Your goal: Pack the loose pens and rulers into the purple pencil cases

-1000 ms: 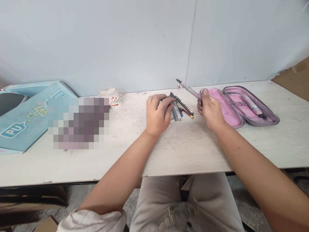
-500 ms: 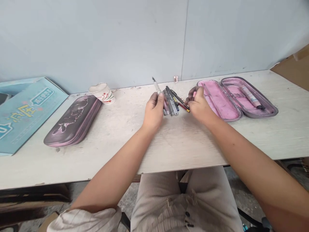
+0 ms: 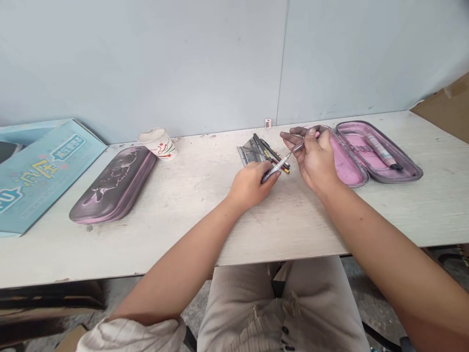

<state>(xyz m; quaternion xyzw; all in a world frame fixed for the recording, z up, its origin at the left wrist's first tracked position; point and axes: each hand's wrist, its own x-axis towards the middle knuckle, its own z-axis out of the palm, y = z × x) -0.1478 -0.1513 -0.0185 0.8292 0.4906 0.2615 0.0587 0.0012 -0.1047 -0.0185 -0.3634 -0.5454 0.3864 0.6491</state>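
My left hand (image 3: 252, 185) grips the lower end of a slim silver pen (image 3: 276, 167). The pen slants up and to the right, and its thin dark far end sits between the fingers of my right hand (image 3: 315, 164). Just behind the pen lies a pile of pens, pencils and a metal ruler (image 3: 261, 151), close to my left fingers. My right hand hovers over the edge of an open pink zip pencil case (image 3: 377, 152), which holds a pink tube (image 3: 381, 151).
A closed dark pink pencil case (image 3: 113, 186) lies left of the hands. Behind it stands a crushed paper cup (image 3: 158, 144). A blue box (image 3: 44, 171) lies at the left end of the white table (image 3: 278, 230). A small pink block (image 3: 268, 123) sits against the wall.
My left hand has moved down and right, tilting the pen from upright to a low slant. My right hand has lifted off the pile and now pinches the pen's far end.
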